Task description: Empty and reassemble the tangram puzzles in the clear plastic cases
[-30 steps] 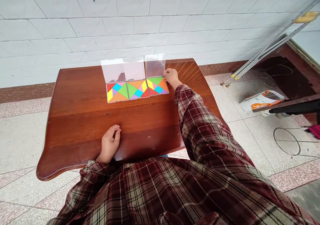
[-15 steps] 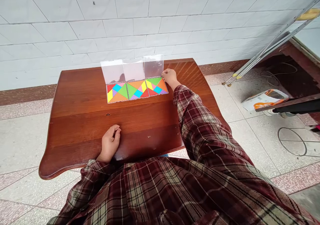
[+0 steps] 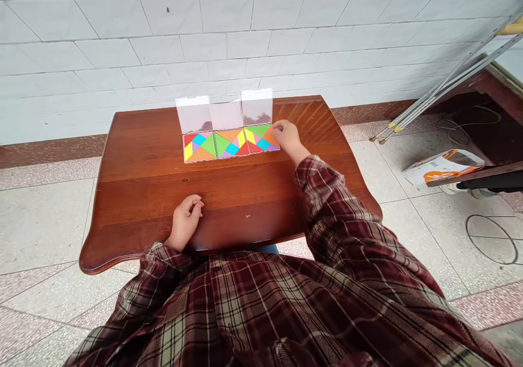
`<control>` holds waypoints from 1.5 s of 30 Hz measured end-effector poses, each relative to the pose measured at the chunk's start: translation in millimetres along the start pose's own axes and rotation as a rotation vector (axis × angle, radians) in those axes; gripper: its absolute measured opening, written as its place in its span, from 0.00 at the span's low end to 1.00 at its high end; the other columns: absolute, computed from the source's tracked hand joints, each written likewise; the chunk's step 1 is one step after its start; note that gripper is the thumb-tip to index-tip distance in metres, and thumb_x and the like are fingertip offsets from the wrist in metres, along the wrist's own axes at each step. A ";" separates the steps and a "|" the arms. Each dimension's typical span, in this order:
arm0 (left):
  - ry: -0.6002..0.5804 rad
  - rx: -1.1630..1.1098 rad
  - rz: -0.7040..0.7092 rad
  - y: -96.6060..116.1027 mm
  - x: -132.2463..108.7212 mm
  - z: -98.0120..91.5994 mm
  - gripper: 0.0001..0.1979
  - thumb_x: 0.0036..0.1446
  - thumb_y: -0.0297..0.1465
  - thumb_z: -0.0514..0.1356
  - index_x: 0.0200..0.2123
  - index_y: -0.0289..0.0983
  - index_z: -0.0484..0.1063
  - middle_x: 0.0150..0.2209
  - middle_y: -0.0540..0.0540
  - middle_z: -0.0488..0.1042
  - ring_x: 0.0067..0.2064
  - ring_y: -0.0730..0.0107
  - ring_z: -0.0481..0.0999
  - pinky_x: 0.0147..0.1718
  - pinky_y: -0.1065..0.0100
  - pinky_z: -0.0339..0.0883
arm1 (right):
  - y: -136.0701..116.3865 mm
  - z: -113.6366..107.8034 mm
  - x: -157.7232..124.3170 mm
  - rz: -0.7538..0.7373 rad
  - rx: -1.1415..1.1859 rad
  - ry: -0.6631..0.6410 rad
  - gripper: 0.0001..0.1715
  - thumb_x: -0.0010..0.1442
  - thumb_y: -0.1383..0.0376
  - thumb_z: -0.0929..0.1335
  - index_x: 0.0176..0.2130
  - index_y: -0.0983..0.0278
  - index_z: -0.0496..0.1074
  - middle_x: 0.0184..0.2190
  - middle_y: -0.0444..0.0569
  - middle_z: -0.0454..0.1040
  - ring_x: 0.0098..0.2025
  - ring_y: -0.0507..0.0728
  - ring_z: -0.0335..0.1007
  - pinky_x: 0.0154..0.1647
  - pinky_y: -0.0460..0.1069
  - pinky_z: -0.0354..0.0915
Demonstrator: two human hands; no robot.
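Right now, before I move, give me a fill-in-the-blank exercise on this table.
Of the three tangram trays, the right hand touches the ____ one.
The clear lids stand open ____ the trays.
The left hand lies on the wooden table, touching ____ of the trays.
The sleeves show a ____ pattern.
Missing words: rightmost; behind; none; plaid.

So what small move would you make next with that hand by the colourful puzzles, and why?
Probably fold the clear flap down over the right-hand tangram tray. The right hand is at that tray's edge, the coloured pieces look complete, and the flap stands up behind them.
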State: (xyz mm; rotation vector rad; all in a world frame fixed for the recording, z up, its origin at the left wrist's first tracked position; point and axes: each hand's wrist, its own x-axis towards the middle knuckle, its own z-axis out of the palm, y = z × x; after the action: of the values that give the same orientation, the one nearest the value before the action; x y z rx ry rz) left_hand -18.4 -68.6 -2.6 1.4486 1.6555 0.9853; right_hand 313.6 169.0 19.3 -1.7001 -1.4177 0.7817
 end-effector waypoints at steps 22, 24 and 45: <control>0.047 0.723 0.185 17.9 125.1 -21.8 0.05 0.52 0.25 0.54 0.26 0.39 0.60 0.34 0.38 0.70 0.46 0.49 0.72 0.51 0.48 0.65 | 17.6 49.0 -274.0 -0.594 -0.209 -0.370 0.13 0.68 0.65 0.60 0.41 0.56 0.74 0.38 0.51 0.76 0.42 0.59 0.73 0.48 0.54 0.69; 0.030 0.738 0.182 16.4 113.3 -26.5 0.06 0.50 0.26 0.55 0.24 0.40 0.59 0.32 0.40 0.69 0.43 0.50 0.72 0.48 0.51 0.66 | 17.0 50.3 -273.5 -0.601 -0.219 -0.363 0.13 0.67 0.65 0.61 0.42 0.57 0.74 0.38 0.52 0.76 0.42 0.59 0.73 0.48 0.53 0.69; -0.237 0.584 0.443 -5.0 -58.5 -40.8 0.14 0.64 0.32 0.49 0.35 0.37 0.74 0.37 0.41 0.77 0.40 0.63 0.75 0.42 0.63 0.70 | 18.6 49.5 -277.2 -0.606 -0.246 -0.323 0.12 0.66 0.69 0.62 0.41 0.62 0.74 0.38 0.51 0.75 0.41 0.56 0.70 0.48 0.50 0.66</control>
State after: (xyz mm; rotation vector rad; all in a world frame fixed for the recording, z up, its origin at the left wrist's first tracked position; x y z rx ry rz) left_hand -50.1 -130.6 13.1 2.2953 1.5414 0.5227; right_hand 228.4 -95.9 -27.7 -1.2230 -2.1845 0.5644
